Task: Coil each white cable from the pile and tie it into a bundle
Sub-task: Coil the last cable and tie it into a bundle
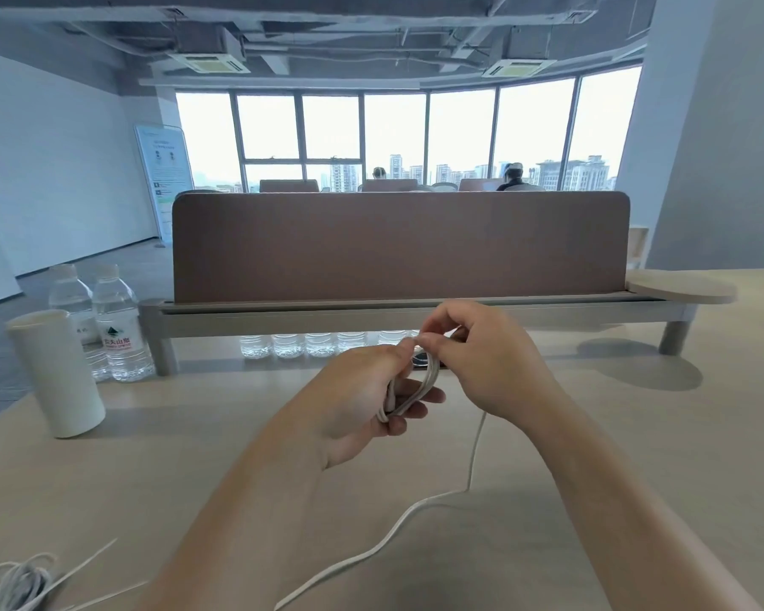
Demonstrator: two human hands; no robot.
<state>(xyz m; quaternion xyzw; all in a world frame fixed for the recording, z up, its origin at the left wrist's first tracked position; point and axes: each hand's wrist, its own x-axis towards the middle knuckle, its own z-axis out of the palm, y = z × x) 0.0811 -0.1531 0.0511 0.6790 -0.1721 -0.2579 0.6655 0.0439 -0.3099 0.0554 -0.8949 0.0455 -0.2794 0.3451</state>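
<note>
left hand (362, 390) curls around several loops of thin white cable (415, 390) above the pale wooden table (592, 434), so the coil keeps shape. right hand (473, 359) pinches the strand on top, probably to lay another loop; the loose tail hangs down to the table.

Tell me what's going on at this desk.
A person is coiling a white cable by hand. The left hand holds several loops of it around the fingers, while the right hand pinches the cable at the top of the loops. The uncoiled rest trails down over the table toward the camera, so the bundle is not yet tied. A pile of more cables lies at the table's near left corner.
</note>
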